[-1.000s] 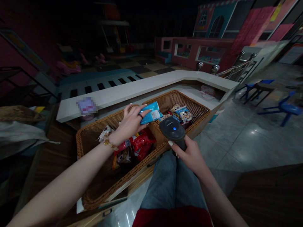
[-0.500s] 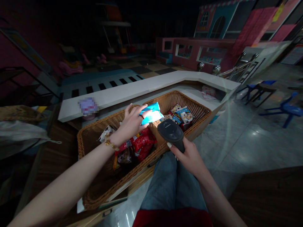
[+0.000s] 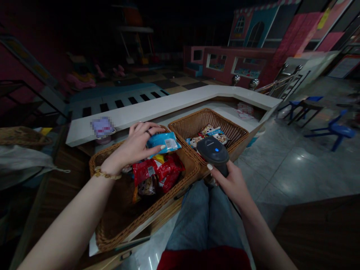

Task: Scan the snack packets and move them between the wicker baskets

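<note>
Well, the left hand (image 3: 132, 148) is closed on a blue packet (image 3: 163, 144), its fingers (image 3: 143, 129) wrapped over the top, and holds it just above the left wicker basket (image 3: 112, 225). A gold bracelet (image 3: 106, 174) circles that wrist, and a ring (image 3: 148, 132) sits on one finger. Directly beneath the packet lie red snack bags (image 3: 156, 172).

The right hand (image 3: 229, 185) grips the handle of a black barcode scanner (image 3: 212, 152), whose head tilts forward with a small blue light (image 3: 216, 150) showing. The scanner sits just over the near rim of the right wicker basket (image 3: 208, 122), which holds small printed packets (image 3: 209, 137).

The two baskets stand side by side along the long white surface (image 3: 157, 108), directly beyond the person's denim-covered knees (image 3: 204, 221).
</note>
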